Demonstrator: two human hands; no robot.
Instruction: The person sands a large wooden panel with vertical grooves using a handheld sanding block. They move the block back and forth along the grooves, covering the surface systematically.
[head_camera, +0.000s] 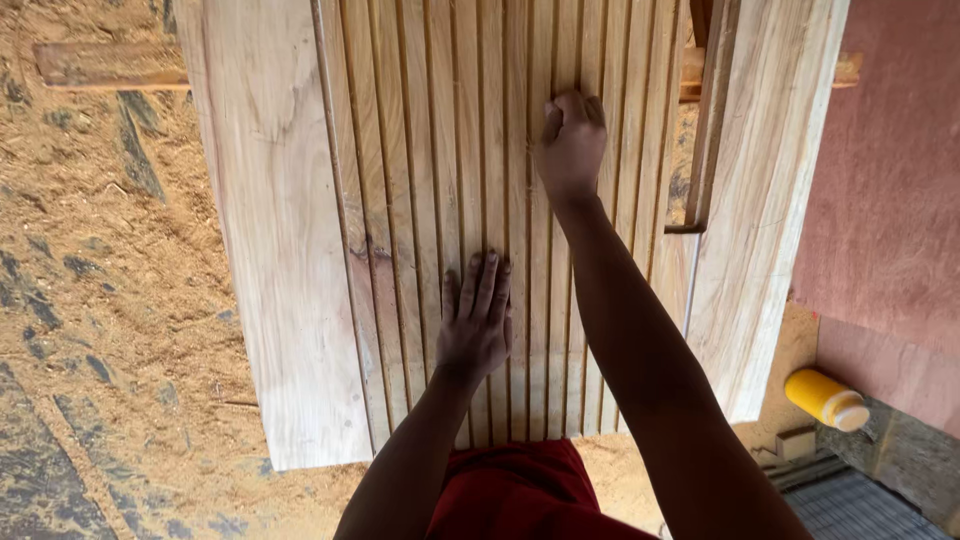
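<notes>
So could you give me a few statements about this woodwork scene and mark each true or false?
1. The left hand lies flat, palm down, on the grooved wooden panel. True.
2. The right hand lies open and flat on the panel. False: it is closed into a fist, farther up the panel than the left hand.
3. A yellow bottle lies at the lower right, off the panel. True.
4. The panel's grooves run crosswise, from left to right. False: they run lengthwise, away from the person.
5. The ground to the left is covered in sawdust. True.
</notes>
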